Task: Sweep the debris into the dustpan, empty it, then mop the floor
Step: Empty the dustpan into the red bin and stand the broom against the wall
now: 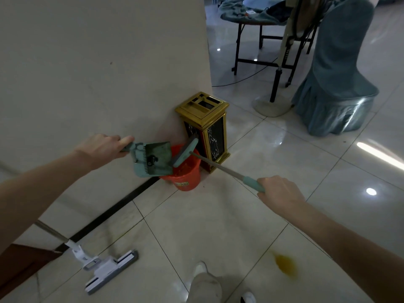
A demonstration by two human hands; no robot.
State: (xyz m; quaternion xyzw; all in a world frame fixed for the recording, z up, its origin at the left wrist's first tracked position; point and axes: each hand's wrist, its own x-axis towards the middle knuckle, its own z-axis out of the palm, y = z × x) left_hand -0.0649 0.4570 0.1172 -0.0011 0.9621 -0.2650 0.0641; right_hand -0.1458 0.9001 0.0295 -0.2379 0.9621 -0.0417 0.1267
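Observation:
My left hand (102, 147) grips the handle of a teal dustpan (153, 159), tipped over an orange bucket (185, 173) by the wall. Dark debris clings inside the pan. My right hand (279, 190) holds the teal grip of a short broom; its metal shaft runs up-left and the broom head (185, 153) rests at the pan's edge above the bucket. A sponge mop (109, 270) lies on the tiles at lower left, its handle leaning towards the wall. A yellow-brown spill (286, 264) marks the tile at lower right.
A gold and black bin (205, 125) stands at the wall corner behind the bucket. A covered chair (336, 84), a fan base (271, 106) and a folding table (262, 22) are at the back right. A black cable (240, 80) crosses the floor. My shoes (203, 270) are at the bottom.

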